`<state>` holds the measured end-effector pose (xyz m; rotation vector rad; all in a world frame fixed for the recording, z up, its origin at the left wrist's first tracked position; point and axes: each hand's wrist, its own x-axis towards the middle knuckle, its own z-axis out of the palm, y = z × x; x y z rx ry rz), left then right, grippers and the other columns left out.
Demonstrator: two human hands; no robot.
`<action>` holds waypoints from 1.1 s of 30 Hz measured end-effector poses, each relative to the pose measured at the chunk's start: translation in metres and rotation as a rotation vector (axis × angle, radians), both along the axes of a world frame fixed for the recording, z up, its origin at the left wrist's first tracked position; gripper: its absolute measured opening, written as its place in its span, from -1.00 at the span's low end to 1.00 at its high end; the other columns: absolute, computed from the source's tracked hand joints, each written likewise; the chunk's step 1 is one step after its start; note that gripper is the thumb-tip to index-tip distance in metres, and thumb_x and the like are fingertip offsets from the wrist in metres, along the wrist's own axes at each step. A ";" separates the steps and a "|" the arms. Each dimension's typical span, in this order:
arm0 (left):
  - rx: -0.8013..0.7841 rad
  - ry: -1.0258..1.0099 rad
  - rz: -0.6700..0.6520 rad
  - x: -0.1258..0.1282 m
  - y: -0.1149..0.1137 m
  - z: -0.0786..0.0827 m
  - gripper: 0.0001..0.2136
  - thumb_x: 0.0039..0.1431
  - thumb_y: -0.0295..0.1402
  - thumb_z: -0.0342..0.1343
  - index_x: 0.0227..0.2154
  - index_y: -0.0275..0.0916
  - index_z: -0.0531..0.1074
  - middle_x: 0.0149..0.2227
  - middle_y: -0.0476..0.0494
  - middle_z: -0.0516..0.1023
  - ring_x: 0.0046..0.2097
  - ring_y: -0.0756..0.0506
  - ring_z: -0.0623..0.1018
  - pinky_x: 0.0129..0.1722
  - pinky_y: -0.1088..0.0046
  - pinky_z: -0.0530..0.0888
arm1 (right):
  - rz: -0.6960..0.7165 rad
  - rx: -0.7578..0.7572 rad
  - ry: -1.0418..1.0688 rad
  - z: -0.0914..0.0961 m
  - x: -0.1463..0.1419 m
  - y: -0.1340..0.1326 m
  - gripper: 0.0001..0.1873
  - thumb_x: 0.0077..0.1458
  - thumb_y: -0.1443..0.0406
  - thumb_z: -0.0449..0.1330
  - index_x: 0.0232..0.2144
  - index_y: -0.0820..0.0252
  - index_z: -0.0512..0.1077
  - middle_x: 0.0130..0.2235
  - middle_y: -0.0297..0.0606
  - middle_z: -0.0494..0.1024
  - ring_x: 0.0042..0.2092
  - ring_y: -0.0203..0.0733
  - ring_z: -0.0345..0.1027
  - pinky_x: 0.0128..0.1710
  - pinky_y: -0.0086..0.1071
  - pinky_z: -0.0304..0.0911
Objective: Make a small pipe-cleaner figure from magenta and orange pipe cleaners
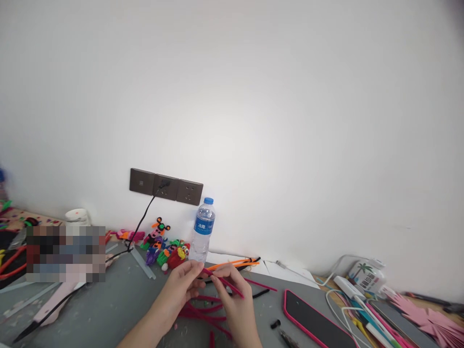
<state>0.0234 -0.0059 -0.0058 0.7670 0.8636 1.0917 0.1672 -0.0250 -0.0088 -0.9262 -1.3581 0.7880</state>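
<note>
My left hand [183, 285] pinches one end of a dark pink pipe cleaner [231, 287] between thumb and fingertips. Just to its right, my right hand [235, 302] has closed its thumb and fingers on the same pipe cleaner, which slants down to the right across that hand. Below and between both hands lie several loose dark pink pipe cleaners [206, 316] on the grey mat [141, 309]. Orange pipe cleaners [237, 264] and a black one [261, 293] rest behind my right hand. My fingers partly hide the held piece.
A water bottle [203, 232] and several small pipe-cleaner figures [157, 244] stand by the wall. Leftward are glue sticks [143, 263] and a pink corded tool [58, 299], partly blurred out. A phone [315, 321] lies right, near white cables [331, 304] and folded pink paper [427, 314].
</note>
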 end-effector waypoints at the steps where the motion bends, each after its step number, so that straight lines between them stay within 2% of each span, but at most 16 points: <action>1: -0.007 0.000 -0.027 0.001 -0.001 0.000 -0.62 -0.16 -0.05 0.34 -0.47 -0.28 0.45 -0.44 -0.02 0.53 -0.46 0.06 0.47 -0.53 0.62 0.31 | -0.019 0.048 -0.042 0.001 0.000 -0.001 -0.84 0.06 0.25 0.24 -0.51 0.17 0.43 -0.42 -0.25 0.47 -0.34 -0.16 0.36 -0.32 -0.36 0.26; 6: 0.000 -0.048 -0.128 0.003 -0.003 -0.001 -0.68 -0.12 -0.12 0.35 -0.47 -0.30 0.48 -0.45 -0.04 0.52 -0.47 0.07 0.47 -0.54 0.63 0.28 | -0.049 0.206 -0.217 0.002 -0.001 -0.003 -0.85 0.11 0.38 0.17 -0.50 0.14 0.41 -0.38 -0.26 0.41 -0.32 -0.17 0.32 -0.33 -0.37 0.25; 13: -0.024 -0.023 -0.158 0.004 -0.003 -0.009 -0.70 -0.04 -0.11 0.29 -0.43 -0.27 0.46 -0.46 -0.02 0.52 -0.45 0.02 0.53 -0.53 0.61 0.26 | -0.066 0.241 -0.294 -0.001 0.000 -0.006 -0.82 0.13 0.45 0.11 -0.42 0.10 0.44 -0.32 -0.24 0.43 -0.25 -0.15 0.33 -0.26 -0.36 0.25; 21: -0.064 -0.106 -0.125 0.004 -0.005 -0.003 -0.68 -0.11 -0.13 0.35 -0.46 -0.29 0.48 -0.51 0.01 0.47 -0.47 0.06 0.48 -0.54 0.63 0.27 | -0.049 0.292 -0.370 -0.001 0.004 -0.006 -0.75 0.06 0.52 0.12 -0.37 0.08 0.47 -0.29 -0.22 0.47 -0.22 -0.12 0.36 -0.24 -0.35 0.27; 28: -0.054 -0.057 -0.117 0.004 -0.001 -0.008 -0.71 -0.15 -0.19 0.38 -0.51 -0.31 0.49 -0.55 0.02 0.44 -0.50 0.09 0.45 -0.58 0.67 0.21 | -0.071 0.404 -0.438 -0.007 0.005 -0.003 -0.75 0.08 0.52 0.08 -0.37 0.09 0.45 -0.32 -0.21 0.45 -0.27 -0.14 0.36 -0.31 -0.36 0.28; 33: -0.032 -0.056 -0.126 0.003 -0.001 -0.007 -0.73 -0.15 -0.23 0.39 -0.50 -0.31 0.50 -0.54 0.01 0.45 -0.50 0.09 0.44 -0.58 0.66 0.20 | -0.064 0.471 -0.515 -0.003 0.005 -0.002 -0.73 0.05 0.57 0.06 -0.37 0.13 0.40 -0.31 -0.23 0.43 -0.26 -0.19 0.36 -0.31 -0.41 0.31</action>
